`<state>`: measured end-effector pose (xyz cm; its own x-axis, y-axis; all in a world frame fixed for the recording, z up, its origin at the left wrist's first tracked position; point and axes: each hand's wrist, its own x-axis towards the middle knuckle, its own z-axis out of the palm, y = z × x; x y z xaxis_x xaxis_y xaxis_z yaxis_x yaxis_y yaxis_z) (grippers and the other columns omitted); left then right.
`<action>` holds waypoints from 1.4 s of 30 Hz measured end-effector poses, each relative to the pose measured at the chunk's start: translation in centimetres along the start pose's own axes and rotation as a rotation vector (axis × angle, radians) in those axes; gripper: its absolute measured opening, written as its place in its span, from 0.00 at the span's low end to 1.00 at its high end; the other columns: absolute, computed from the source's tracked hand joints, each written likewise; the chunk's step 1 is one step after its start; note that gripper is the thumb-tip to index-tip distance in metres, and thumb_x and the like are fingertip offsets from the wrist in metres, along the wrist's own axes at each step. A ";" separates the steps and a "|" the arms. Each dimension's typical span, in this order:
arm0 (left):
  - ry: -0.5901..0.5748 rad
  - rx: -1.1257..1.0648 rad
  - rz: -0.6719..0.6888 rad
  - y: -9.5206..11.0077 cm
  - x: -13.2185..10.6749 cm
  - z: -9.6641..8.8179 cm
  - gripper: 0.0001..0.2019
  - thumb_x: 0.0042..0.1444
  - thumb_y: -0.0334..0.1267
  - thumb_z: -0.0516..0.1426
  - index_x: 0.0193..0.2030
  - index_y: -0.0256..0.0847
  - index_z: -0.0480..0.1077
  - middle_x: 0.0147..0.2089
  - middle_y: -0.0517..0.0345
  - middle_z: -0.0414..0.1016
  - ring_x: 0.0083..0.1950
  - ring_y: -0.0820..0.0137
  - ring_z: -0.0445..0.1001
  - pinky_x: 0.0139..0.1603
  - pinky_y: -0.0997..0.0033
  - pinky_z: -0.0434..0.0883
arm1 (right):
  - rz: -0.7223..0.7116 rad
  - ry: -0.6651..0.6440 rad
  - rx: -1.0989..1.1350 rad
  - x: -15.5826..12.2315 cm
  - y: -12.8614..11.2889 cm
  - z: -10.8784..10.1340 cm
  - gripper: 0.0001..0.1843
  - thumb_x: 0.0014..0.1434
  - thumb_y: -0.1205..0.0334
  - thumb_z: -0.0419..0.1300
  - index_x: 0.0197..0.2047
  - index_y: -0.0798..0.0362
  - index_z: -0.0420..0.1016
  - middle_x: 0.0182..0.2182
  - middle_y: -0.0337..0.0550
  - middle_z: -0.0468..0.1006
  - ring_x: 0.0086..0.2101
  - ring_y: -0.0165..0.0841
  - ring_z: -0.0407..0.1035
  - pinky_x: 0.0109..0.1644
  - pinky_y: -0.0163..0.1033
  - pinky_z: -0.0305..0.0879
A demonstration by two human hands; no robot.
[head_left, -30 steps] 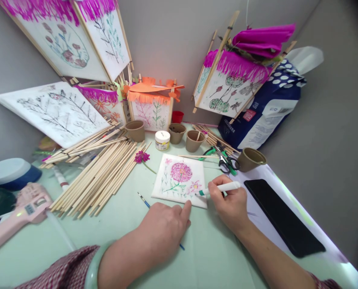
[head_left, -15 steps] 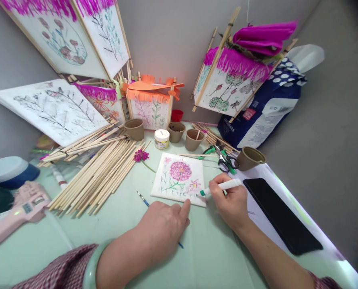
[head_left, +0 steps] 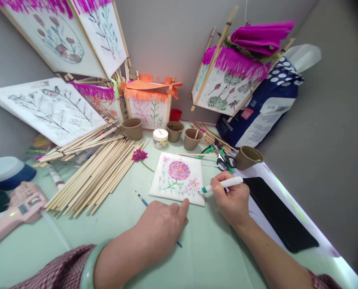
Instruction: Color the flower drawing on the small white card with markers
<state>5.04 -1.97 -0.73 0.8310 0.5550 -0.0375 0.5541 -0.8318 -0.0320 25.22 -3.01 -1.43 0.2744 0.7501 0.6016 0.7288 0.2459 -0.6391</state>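
In my right hand (head_left: pixel 233 202) is a white marker pen (head_left: pixel 228 183) with a green collar, pinched between thumb and fingers. Its tip is at the lower right of a white square panel (head_left: pixel 156 188) bearing a pink round flower, a smaller flower and green leaves. The index finger of my left hand (head_left: pixel 160 224) stretches to the panel's lower edge and rests there; the other fingers are bent and partly hidden. Under that hand lies a thin blue paintbrush (head_left: pixel 141 198), its middle covered. A cut purple flower (head_left: pixel 139 155) lies left of the panel.
Bamboo sticks (head_left: pixel 91 180) are heaped at left, near a pink glue gun (head_left: pixel 19 212). Brown pots (head_left: pixel 193 140), a white jar (head_left: pixel 160 139) and black-handled scissors (head_left: pixel 225 159) stand or lie behind the panel. A black phone (head_left: pixel 281 214) is at right. Decorated lanterns (head_left: pixel 148 108) line the back.
The marker tip has shifted slightly right and up along the panel's lower right part, with my right hand. My left hand keeps its place at the panel's edge.
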 end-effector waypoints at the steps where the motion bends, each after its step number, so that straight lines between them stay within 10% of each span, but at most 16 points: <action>1: 0.004 -0.001 0.001 0.0 0.0 0.0 0.20 0.66 0.35 0.48 0.62 0.32 0.64 0.31 0.54 0.78 0.26 0.62 0.77 0.23 0.65 0.68 | -0.002 -0.005 -0.003 0.0 0.0 0.0 0.14 0.57 0.62 0.56 0.21 0.51 0.64 0.12 0.29 0.59 0.15 0.25 0.55 0.20 0.32 0.52; 28: 0.052 -0.014 0.012 -0.1 0.0 0.2 0.19 0.65 0.34 0.50 0.60 0.32 0.65 0.29 0.54 0.78 0.24 0.63 0.76 0.20 0.67 0.63 | -0.071 0.013 -0.047 0.0 -0.1 -0.1 0.13 0.57 0.63 0.56 0.21 0.51 0.65 0.13 0.31 0.63 0.16 0.26 0.56 0.22 0.33 0.54; 42: 0.110 -0.053 0.065 -0.1 -0.2 0.1 0.20 0.66 0.37 0.48 0.61 0.32 0.65 0.28 0.54 0.78 0.23 0.65 0.75 0.21 0.68 0.64 | 0.183 0.107 -0.010 0.4 0.9 -0.3 0.13 0.58 0.57 0.58 0.23 0.51 0.68 0.13 0.30 0.61 0.17 0.27 0.57 0.24 0.35 0.55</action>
<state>4.77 -2.01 -0.82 0.8641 0.4981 0.0723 0.4981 -0.8669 0.0194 26.15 -2.63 -1.61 0.4679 0.7119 0.5237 0.6664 0.1049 -0.7381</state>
